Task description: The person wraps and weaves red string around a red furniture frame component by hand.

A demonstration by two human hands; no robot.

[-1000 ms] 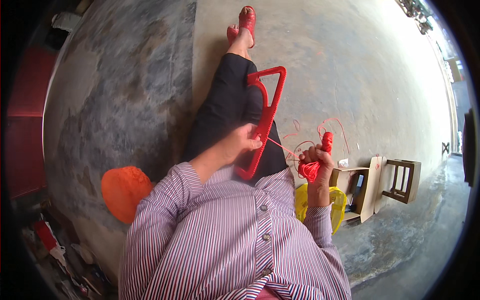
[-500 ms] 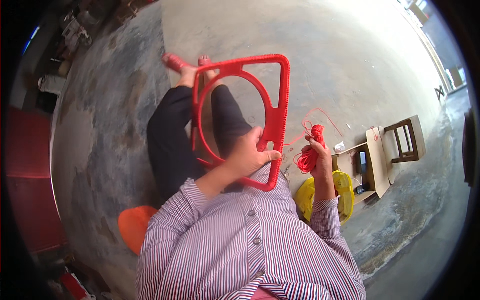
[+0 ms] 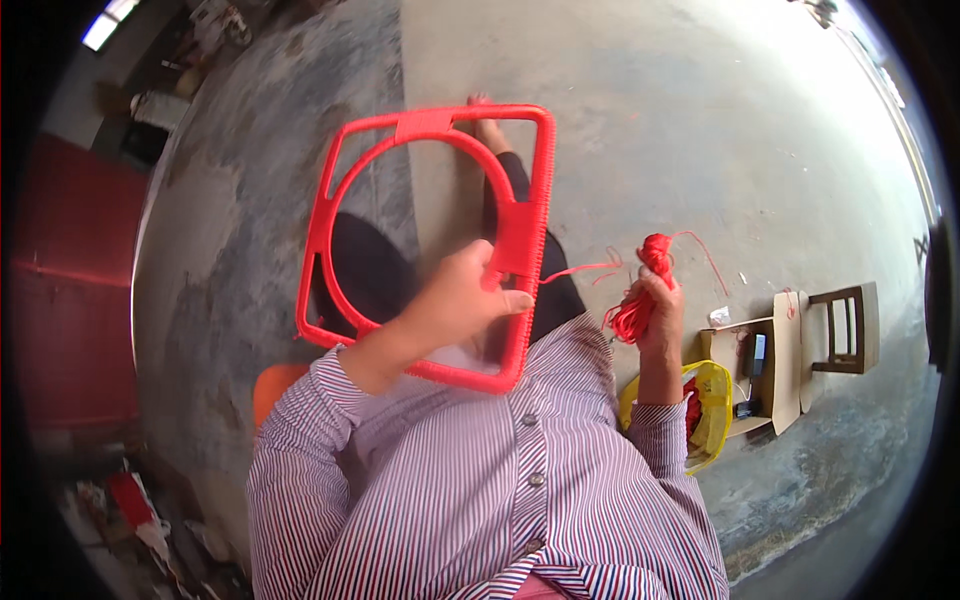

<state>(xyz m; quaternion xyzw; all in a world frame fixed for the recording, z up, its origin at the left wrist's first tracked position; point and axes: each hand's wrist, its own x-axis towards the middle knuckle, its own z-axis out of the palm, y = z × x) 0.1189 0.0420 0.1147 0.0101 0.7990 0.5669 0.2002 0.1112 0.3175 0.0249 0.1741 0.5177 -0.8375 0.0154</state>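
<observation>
A red square frame (image 3: pixel 543 190) with a round ring inside it is tilted over my lap, its bars covered in tightly wound red cord. My left hand (image 3: pixel 465 298) grips its right side, thumb across the outer bar and fingers round the inner part. Off to the right, my right hand (image 3: pixel 660 312) is closed round a bundle of red cord (image 3: pixel 630 318), knotted at the top with loops hanging below. A loose strand runs from the frame's right edge toward this bundle, and another end trails out to its right.
Beside my right forearm stands a yellow basket (image 3: pixel 712 440) with red material inside. Right of it lie an open cardboard box (image 3: pixel 787 350) holding dark items and a small wooden stool (image 3: pixel 868 330). Something orange (image 3: pixel 275 388) shows behind my left arm. Red panels (image 3: pixel 75 300) line the far left.
The frame has swung left and turned to face me more fully, still in my left hand. My right hand has shifted slightly right with the cord bundle. The head view has turned as well.
</observation>
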